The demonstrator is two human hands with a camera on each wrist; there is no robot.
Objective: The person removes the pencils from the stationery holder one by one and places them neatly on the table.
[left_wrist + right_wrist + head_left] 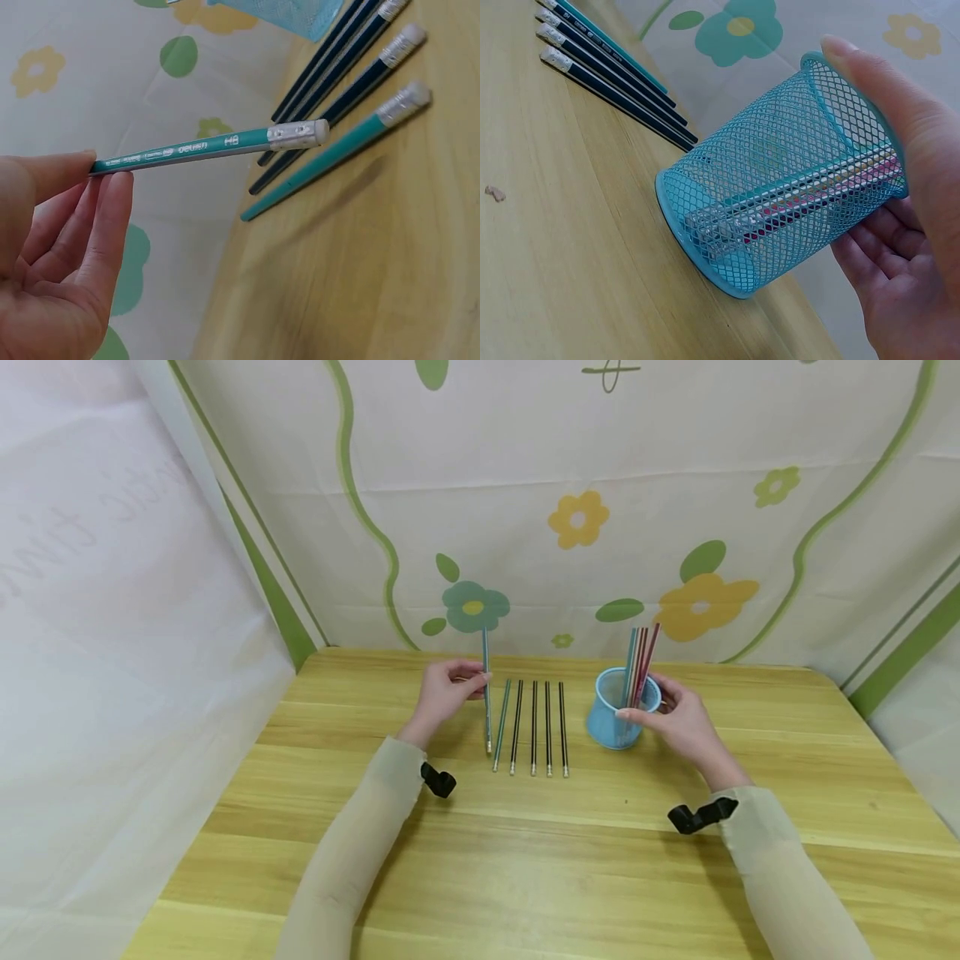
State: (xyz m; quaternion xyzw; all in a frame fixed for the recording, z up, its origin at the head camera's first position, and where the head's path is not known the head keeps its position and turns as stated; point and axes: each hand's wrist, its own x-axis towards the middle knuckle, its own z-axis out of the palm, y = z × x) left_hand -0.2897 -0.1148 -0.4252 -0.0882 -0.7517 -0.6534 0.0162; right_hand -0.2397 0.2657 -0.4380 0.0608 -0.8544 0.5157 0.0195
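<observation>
Between thumb and fingers, my left hand [444, 695] pinches a teal pencil [202, 148] near one end. Its white eraser end points away from the hand, and the shadow in the left wrist view shows it held above the table. Just right of it lies another teal pencil [502, 727], beside a row of several black pencils [534, 727] with their erasers toward me. My right hand [686, 724] grips the rim of a light blue mesh pencil cup [602, 723]. Several coloured pencils [642, 664] stand inside the cup, eraser ends down, leaning right.
The wooden table [517, 877] reaches back to a white flowered curtain [480, 452]. Another white cloth [112, 652] hangs along the left side. A small brown scrap [494, 193] lies on the table near the cup.
</observation>
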